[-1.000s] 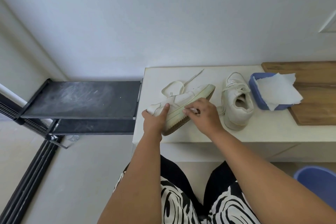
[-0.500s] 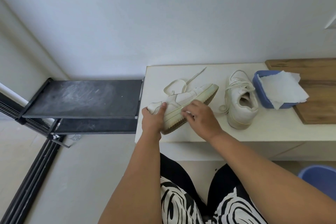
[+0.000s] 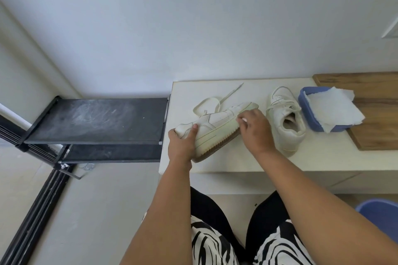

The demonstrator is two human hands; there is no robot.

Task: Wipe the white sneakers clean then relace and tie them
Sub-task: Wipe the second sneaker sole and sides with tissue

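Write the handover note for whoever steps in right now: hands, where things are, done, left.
Left hand grips the heel of the tilted sneaker at the table edge. Right hand presses a small white wipe against its sidewall near the toe.
Loose lace lies behind that shoe. Second sneaker stands to the right, laces undone. Blue tub with a paper sheet sits beyond it.
Done: wiping under way on the first shoe.
Left: finish wiping, wipe the second, relace and tie both.

White bench (image 3: 237, 163): sneaker (image 3: 287, 123) upright at centre; loose lace (image 3: 212, 102) left of it; blue tub (image 3: 310, 112) just right; wooden board (image 3: 374, 114) beyond the tub.
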